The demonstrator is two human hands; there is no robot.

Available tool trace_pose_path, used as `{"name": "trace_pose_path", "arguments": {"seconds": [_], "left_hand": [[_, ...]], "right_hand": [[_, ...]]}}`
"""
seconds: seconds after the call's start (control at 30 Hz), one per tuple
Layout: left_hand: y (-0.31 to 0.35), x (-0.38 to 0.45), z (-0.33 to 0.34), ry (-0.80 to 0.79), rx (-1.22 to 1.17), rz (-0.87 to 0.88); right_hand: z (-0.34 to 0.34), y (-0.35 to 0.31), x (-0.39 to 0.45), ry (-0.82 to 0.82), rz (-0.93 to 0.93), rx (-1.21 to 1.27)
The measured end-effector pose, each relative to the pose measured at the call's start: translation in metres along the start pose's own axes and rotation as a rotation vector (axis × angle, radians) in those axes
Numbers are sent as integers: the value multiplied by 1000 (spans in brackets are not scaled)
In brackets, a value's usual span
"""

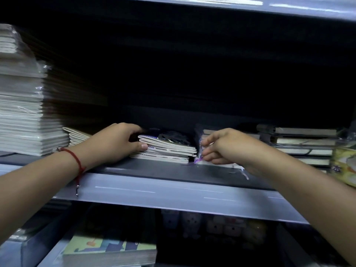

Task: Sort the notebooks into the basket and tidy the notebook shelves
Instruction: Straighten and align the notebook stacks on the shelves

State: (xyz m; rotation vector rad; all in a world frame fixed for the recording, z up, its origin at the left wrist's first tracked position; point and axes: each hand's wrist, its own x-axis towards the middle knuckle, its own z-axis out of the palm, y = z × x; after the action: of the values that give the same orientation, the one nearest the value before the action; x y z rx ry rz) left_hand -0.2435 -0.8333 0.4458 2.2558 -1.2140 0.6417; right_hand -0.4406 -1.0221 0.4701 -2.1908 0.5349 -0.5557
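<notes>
Shelf (pixel 154 191): grey metal, front lip running across the middle of the view — landmark for the rest.
Notebooks (pixel 167 149): short flat pile of thin ones on the shelf, near its middle, spines and page edges toward the camera, dark cover on top.
Left hand (pixel 115 143): on the shelf at the left end of the notebooks, fingers curled over the top of the pile, thumb pressed against its front edge — gripping the pile.
Cord (pixel 76 160): red, round the left wrist, loose end hanging in front of the shelf lip.
Right hand (pixel 223 146): on the shelf just right of the notebooks, fingers bent and close together, tips pinching the edge of a purple-and-white booklet.
Booklet (pixel 199 149): between the notebooks and the right hand, tilted up on its edge, blurred; lower corner touching the shelf.
White stack (pixel 23 112): tall, plastic-wrapped, at the left end of the shelf, well apart from the notebooks.
Small pile (pixel 77 135): a few pale notebooks between the white stack and the left hand.
Dark books (pixel 300 143): flat pile at the right end of the shelf, behind the right forearm.
Yellow pack (pixel 344 164): at the far right edge, in front of the dark books.
Below the shelf: a thick pad (pixel 109 251) with a coloured cover at lower left; small plush figures (pixel 212 226), blurred, under the middle.
Basket: cannot tell where.
</notes>
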Motion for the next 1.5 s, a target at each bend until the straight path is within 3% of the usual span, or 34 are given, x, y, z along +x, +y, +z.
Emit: {"name": "trace_pose_path", "arguments": {"seconds": [0.23, 0.37, 0.5, 0.6, 0.83, 1.03, 1.1, 1.23, 1.5], "left_hand": [[1, -3, 0, -49, 70, -62], [3, -4, -1, -86, 47, -102], [9, -3, -4, -101, 1, -139], [16, -1, 2, -110, -68, -217], [22, -9, 0, 27, -138, -258], [15, -7, -7, 93, -159, -224], [10, -5, -10, 94, -167, -240], [5, -6, -15, -18, -157, -209], [4, 4, -13, -37, 5, -208]], "right_hand": [[13, -6, -8, -76, 52, 134], [29, -23, -10, -147, 75, -2], [35, -42, -15, -86, 52, -181], [38, -45, -18, -41, 29, -172], [46, -28, -7, 45, 37, -12], [46, -35, -7, -76, 42, -5], [46, -34, -5, -65, -4, -135], [52, -13, 8, 110, -255, -688], [37, -16, 23, 103, -434, -877]]}}
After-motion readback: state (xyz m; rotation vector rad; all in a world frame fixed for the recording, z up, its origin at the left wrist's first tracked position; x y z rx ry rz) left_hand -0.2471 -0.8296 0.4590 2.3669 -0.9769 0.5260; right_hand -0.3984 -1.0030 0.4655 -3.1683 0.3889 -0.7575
